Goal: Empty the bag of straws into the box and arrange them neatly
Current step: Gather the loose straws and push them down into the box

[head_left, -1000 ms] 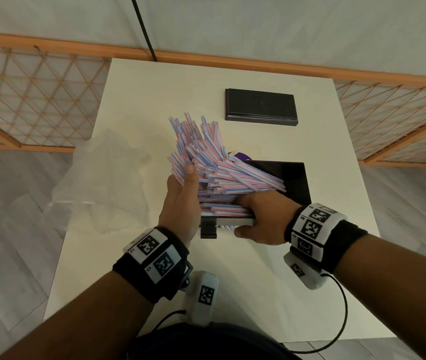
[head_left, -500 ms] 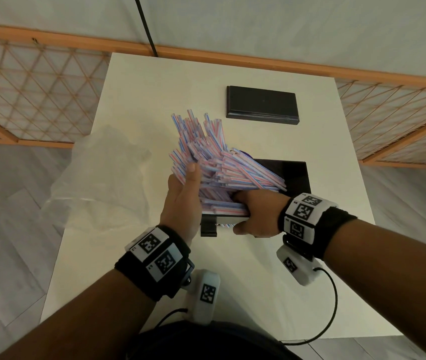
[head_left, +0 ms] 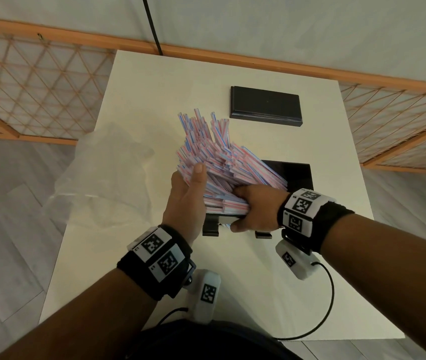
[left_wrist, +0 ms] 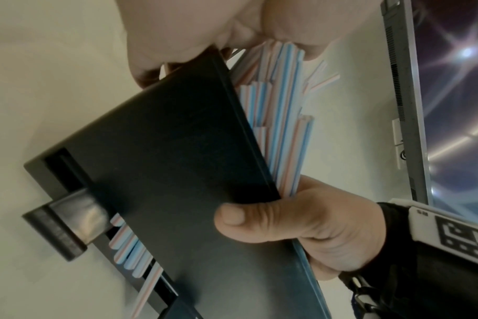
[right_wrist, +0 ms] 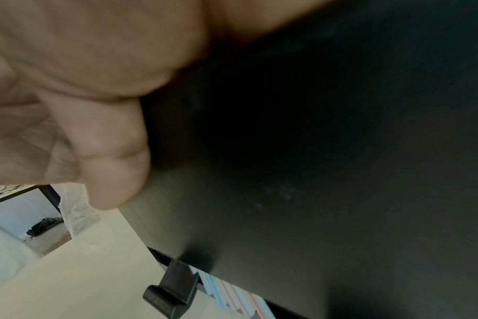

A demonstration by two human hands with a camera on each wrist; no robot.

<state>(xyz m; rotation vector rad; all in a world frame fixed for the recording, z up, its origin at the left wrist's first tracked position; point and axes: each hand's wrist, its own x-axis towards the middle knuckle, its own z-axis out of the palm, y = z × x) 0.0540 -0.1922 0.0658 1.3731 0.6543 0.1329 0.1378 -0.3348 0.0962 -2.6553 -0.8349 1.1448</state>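
A thick bundle of pink, blue and white striped straws (head_left: pixel 214 162) fans out of the black box (head_left: pixel 295 175) on the white table, far ends up and to the left. My left hand (head_left: pixel 188 193) grips the bundle's left side, thumb on top. My right hand (head_left: pixel 256 209) grips the box's near wall (left_wrist: pixel 178 151), the thumb (left_wrist: pixel 232 215) outside and the fingers over the rim on the straws (left_wrist: pixel 281 120). A few straw ends (right_wrist: pixel 232 295) show in the slot low on that wall. The empty clear bag (head_left: pixel 102 178) lies at the table's left edge.
The flat black lid (head_left: pixel 265 105) lies at the back of the table (head_left: pixel 258 294). Wooden lattice screens (head_left: pixel 24 81) stand behind and on both sides. A black cable (head_left: pixel 329 302) trails from my right wrist over the near part of the table.
My right hand has edged slightly left along the box's near wall. My left hand keeps its hold on the straws, which stay fanned as before.
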